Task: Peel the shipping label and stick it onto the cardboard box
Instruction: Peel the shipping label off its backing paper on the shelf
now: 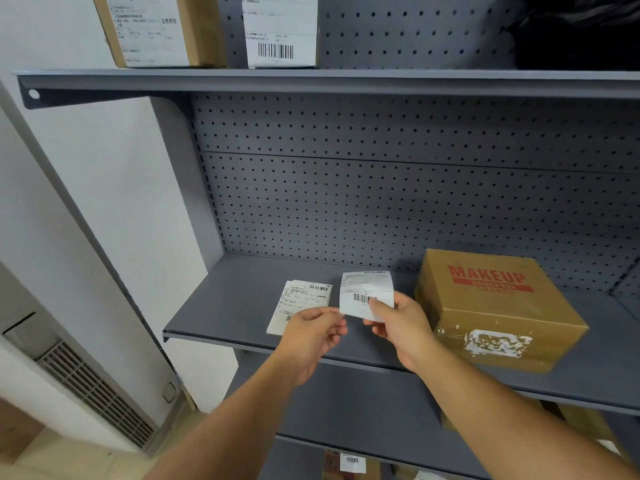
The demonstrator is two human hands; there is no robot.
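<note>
White label (363,292) with a barcode, held upright above the shelf, its lower right part covered by a thumb. Brown box (498,306) printed "MAKEUP" in red, lying closed on the shelf just right of the label, torn white sticker remnants on its front face

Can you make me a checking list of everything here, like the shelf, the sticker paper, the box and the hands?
Surface: grey metal shelf with a pegboard back.
Job's things: shipping label held above the shelf; cardboard box printed MAKEUP sits to its right, torn white label remains on its front face.
Clutter: stack of labels lying on the shelf, left of the held one.
Hands: right hand pinches the held label; left hand pinches at its lower left corner.
Cables: nothing seen.
Surroundings: labelled boxes on the shelf above; vent grille at lower left.
</note>
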